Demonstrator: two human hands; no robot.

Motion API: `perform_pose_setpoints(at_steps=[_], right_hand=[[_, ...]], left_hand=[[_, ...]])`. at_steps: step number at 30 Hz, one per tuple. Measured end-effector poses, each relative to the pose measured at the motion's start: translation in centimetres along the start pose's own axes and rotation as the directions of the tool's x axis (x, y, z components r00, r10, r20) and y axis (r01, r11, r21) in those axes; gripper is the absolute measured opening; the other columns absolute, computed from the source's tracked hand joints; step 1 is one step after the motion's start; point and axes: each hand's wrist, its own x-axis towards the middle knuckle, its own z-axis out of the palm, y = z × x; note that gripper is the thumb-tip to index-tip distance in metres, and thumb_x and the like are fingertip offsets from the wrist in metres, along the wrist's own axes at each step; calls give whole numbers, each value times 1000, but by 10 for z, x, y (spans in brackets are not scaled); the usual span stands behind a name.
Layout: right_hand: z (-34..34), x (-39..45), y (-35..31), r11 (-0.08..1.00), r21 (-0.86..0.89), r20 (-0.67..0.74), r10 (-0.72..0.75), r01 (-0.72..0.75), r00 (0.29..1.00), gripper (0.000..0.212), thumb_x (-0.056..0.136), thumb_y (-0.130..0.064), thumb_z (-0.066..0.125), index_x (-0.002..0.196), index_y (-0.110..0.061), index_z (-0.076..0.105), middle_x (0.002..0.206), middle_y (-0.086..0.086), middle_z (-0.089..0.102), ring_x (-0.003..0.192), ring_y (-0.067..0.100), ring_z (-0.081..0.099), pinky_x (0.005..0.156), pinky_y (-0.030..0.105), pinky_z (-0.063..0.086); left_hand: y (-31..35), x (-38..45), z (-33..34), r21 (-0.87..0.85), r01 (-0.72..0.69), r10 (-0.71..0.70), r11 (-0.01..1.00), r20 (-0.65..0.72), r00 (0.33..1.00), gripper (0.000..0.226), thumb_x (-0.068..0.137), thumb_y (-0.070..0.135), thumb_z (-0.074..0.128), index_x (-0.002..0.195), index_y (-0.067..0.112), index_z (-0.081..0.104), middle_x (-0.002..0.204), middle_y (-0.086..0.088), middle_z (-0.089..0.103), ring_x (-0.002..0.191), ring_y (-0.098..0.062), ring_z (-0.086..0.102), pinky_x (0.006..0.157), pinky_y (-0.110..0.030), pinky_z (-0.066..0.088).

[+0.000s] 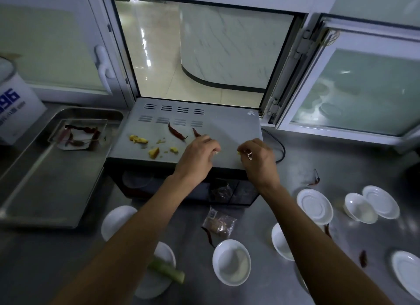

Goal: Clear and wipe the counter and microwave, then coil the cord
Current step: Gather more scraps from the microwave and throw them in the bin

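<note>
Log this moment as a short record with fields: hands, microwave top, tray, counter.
left hand: over the microwave top, pinching a small pale scrap
right hand: pinching a small scrap
microwave top: two dried chilies, yellow food bits
metal tray: clear dish holding dried chilies
counter: white saucers, spice packet, black cord

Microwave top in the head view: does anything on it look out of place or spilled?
Yes. Yellow food chunks and dried red chilli peppers lie scattered across the grey metal microwave top, which is no place for food. Both hands, left hand and right hand, are over it, each pinching a small scrap.
</note>
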Motion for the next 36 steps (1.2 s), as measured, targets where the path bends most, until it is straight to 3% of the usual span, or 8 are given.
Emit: perform_pose_setpoints(at_steps=[11, 16, 24, 36], right_hand=[[-82, -87, 18, 978, -96, -238, 158, -185, 958, 16, 76, 8, 70, 82, -6, 73, 84, 7, 67, 73, 22, 63, 66, 37, 54], [-134, -146, 50, 927, -87, -344, 315, -364, 885, 20, 74, 7, 65, 83, -9, 73, 85, 5, 66, 76, 23, 63, 71, 37, 53], [-231, -281, 99, 831, -83, -431, 468, -550, 772, 18, 74, 7, 67, 82, -9, 73, 86, 6, 66, 75, 24, 61, 67, 43, 53], [-362, -508, 169, 618, -52, -507, 661, -784, 554, 14, 78, -2, 71, 87, -12, 75, 87, 2, 65, 81, 22, 62, 75, 40, 53]], left_hand=[[77, 7, 51, -152, -235, 249, 960, 77, 965, 10, 88, -1, 68, 95, 4, 71, 95, -9, 64, 88, -27, 62, 76, -44, 54], [142, 2, 93, -241, -343, 380, 908, 128, 916, 10, 87, -1, 68, 93, 5, 72, 89, -8, 62, 77, -26, 61, 68, -39, 51], [280, -44, 173, -345, -435, 518, 832, 202, 831, 10, 84, -3, 67, 88, 5, 72, 88, -10, 65, 79, -32, 62, 68, -42, 53], [489, -166, 305, -492, -472, 672, 732, 407, 618, 16, 82, -5, 68, 90, 8, 74, 91, -8, 66, 83, -27, 64, 78, -35, 50]])
